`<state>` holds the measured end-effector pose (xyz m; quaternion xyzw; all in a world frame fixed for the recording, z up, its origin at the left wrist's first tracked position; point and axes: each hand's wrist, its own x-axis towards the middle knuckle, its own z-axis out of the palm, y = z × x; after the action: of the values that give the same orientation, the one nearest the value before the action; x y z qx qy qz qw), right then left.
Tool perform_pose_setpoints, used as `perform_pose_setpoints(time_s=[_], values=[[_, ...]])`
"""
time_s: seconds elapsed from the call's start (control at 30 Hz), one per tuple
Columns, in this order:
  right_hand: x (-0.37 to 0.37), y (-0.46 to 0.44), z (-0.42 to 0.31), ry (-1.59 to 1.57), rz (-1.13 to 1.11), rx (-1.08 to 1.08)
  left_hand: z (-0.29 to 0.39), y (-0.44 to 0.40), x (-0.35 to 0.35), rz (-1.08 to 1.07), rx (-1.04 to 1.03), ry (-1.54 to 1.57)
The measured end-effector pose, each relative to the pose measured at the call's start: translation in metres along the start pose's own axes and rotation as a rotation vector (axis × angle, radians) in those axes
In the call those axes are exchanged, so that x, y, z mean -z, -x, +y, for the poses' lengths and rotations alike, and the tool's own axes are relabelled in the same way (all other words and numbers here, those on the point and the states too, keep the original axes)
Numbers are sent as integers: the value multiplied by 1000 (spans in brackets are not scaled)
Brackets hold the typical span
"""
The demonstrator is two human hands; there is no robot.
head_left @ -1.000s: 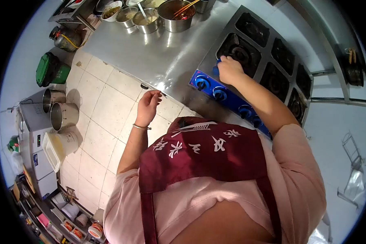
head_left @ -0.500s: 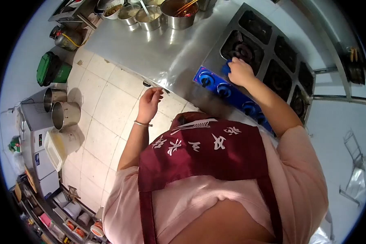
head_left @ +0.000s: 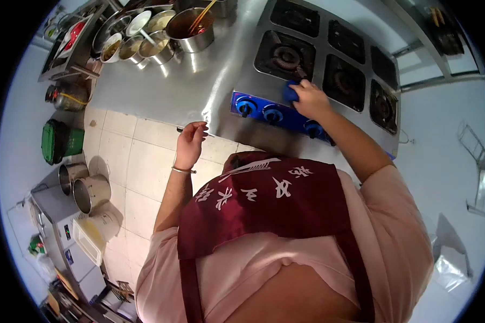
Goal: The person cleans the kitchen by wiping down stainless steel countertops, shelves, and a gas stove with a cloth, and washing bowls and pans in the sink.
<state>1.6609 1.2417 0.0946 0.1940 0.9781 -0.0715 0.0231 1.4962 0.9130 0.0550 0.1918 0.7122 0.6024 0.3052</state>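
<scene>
My right hand (head_left: 309, 100) is closed on a crumpled blue cloth (head_left: 291, 91), pressed to the metal strip along the front of the gas stove (head_left: 318, 64). The cloth lies just above the blue knob panel (head_left: 293, 119), in front of the near-left burner (head_left: 286, 56); part of it is hidden under my fingers. My left hand (head_left: 189, 144), a bracelet on its wrist, hangs by the front edge of the steel counter (head_left: 167, 91). Its fingers are loosely bent and hold nothing that I can see.
Several steel pots and bowls stand at the counter's back left, among them a pot (head_left: 191, 37) with chopsticks in it. On the floor at left are a gas cylinder (head_left: 70, 97), a green bin (head_left: 59, 140), tall steel pots (head_left: 91, 194) and a white tub (head_left: 94, 237).
My right hand has slid the blue cloth rightward along the stove's front strip. The whole view has shifted and turned a little. My left hand stays near the counter edge.
</scene>
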Motion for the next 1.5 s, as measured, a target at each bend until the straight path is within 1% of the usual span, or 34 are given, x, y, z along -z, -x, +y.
perform_pose_setpoints(time_s=[0.03,0.1,0.13,0.17,0.23,0.3,0.33,0.37,0.4,0.47,0.53,0.6,0.63,0.67,0.7,0.73,0.77,0.8,0.87,0.93,1.0,1.07,1.13,1.2,1.27,1.3,1.33,1.4,1.43,1.47,1.5], values=[[2,15,13,-9,-20,-43,-1,-1,-1,-15,10,-14],[11,43,36,-17,-82,-218,3,-3,-6,-46,-2,0],[13,59,52,14,-80,-257,4,-5,-7,-62,-15,16],[7,76,73,49,-87,-347,4,-7,-8,-79,-18,13],[-6,120,125,195,-45,-451,2,-14,-9,-92,-42,23],[30,162,146,149,-269,-762,-2,-20,-6,-106,-57,15],[39,189,159,279,-351,-925,-6,-22,-5,-100,-64,9],[24,226,223,279,-595,-977,-8,-23,-4,-96,-44,34],[24,270,238,380,-367,-988,-10,-25,-3,-106,-50,36],[39,296,267,312,-390,-1168,-12,-27,-1,-108,-54,-13],[42,298,282,96,16,-1095,-11,-26,-3,-113,-54,-41],[62,261,226,-150,183,-900,-4,-28,-9,-129,-61,-79],[41,252,232,-207,202,-768,1,-27,-15,-138,-81,-83],[24,238,225,-237,164,-640,8,-24,-19,-130,-80,-90],[-9,221,221,-330,111,-729,15,-22,-24,-134,-88,-75],[-37,205,213,-132,252,-419,20,-19,-28,-132,-96,-58],[-25,185,169,0,257,-367,20,-16,-31,-108,-99,-55],[-39,169,167,-66,300,-269,19,-11,-33,-83,-96,-63],[-29,138,129,-136,268,-219,19,3,-36,-66,-85,-85],[-28,107,109,-136,273,-20,18,20,-43,-28,-23,-154],[-21,75,76,-191,265,122,23,36,-49,9,-13,-233],[-33,46,45,-244,408,302,17,49,-50,58,-14,-233],[-36,14,11,-339,353,370,24,68,-55,95,-8,-216],[-41,-12,-22,-392,357,423,34,88,-56,133,52,-274],[-47,-33,-53,-470,350,511,33,111,-50,191,60,-260],[-50,-43,-70,-487,302,528,32,122,-43,224,70,-243],[-53,-55,-86,-555,284,605,30,132,-34,254,75,-242],[-35,-67,-129,-1066,-251,359,25,160,-13,356,90,-168],[-32,-70,-164,-1623,-595,323,19,185,-2,474,98,-147],[-30,-75,-193,-1747,-712,366,11,197,16,539,98,-128],[-20,-74,-221,-1847,-856,335,4,210,35,601,104,-108]])
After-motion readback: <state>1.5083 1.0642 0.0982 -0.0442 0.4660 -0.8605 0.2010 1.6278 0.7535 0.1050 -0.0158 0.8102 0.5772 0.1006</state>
